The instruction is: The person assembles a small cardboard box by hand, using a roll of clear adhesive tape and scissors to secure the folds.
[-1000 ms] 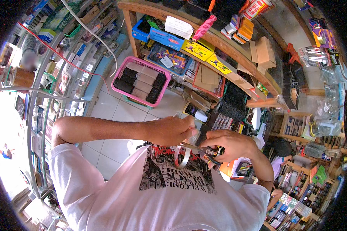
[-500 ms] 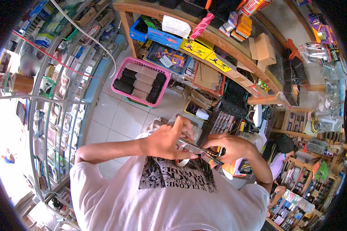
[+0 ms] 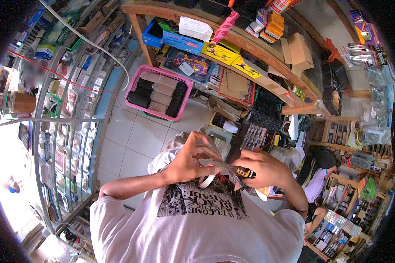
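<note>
Both of my hands meet in front of my chest. My left hand (image 3: 183, 164) pinches a small piece, and a white curled strip (image 3: 207, 180) with a bit of red hangs beneath its thumb. My right hand (image 3: 262, 168) is closed around what look like scissors (image 3: 246, 173), with a black-and-yellow handle. Their greyish metal part points toward the left fingertips. My fingers cover much of both items, so their full shapes do not show.
A pink basket (image 3: 189, 90) of black and beige bundles stands on the tiled floor (image 3: 129, 142) ahead. A wooden shelf (image 3: 254, 44) with boxes curves across the far side. Stocked racks (image 3: 70, 144) line the left. Another person in a black cap (image 3: 324, 163) sits at the right.
The scissors have turned, so their black-and-yellow handle shows more in my right hand. My left thumb has shifted slightly, and the view has moved a little.
</note>
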Tool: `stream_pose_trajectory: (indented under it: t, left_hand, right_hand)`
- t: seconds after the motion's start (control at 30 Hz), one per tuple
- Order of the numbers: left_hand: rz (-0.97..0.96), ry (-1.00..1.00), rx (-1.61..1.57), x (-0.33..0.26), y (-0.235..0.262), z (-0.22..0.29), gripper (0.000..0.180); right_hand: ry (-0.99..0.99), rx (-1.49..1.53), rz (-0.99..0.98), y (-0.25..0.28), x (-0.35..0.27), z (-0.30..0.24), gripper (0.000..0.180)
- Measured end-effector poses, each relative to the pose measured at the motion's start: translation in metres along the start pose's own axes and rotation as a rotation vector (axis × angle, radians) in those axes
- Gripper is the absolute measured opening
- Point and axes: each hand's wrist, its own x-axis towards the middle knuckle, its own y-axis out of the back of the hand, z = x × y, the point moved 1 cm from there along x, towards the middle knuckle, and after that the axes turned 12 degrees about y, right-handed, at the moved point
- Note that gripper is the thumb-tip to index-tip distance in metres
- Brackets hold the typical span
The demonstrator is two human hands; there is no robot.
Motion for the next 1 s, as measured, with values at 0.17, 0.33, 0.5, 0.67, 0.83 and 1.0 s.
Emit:
stream_pose_trajectory:
  t: [0.17,0.33,0.5,0.67,0.83,1.0]
  left_hand:
    - [0.013,-0.001,0.059,-0.002,-0.001,-0.001,0.067]
    - [0.074,-0.058,0.139,-0.002,-0.001,-0.007,0.059]
    - [0.012,0.001,-0.003,0.004,-0.004,-0.017,0.059]
    - [-0.050,0.055,-0.141,0.007,-0.003,-0.026,0.057]
    - [-0.091,0.144,-0.349,0.011,0.006,-0.036,0.058]
    - [-0.123,0.242,-0.351,0.019,0.013,-0.032,0.070]
  right_hand:
    - [-0.083,-0.295,-0.027,0.004,-0.005,-0.016,0.053]
    - [-0.120,-0.300,-0.027,0.003,-0.006,-0.015,0.051]
    - [-0.145,-0.310,0.016,0.001,-0.014,-0.013,0.052]
    - [-0.158,-0.231,0.119,0.019,-0.029,-0.013,0.054]
    - [-0.359,-0.209,0.626,0.071,-0.080,0.019,0.051]
    - [-0.635,-0.332,1.080,0.139,-0.161,0.119,0.052]
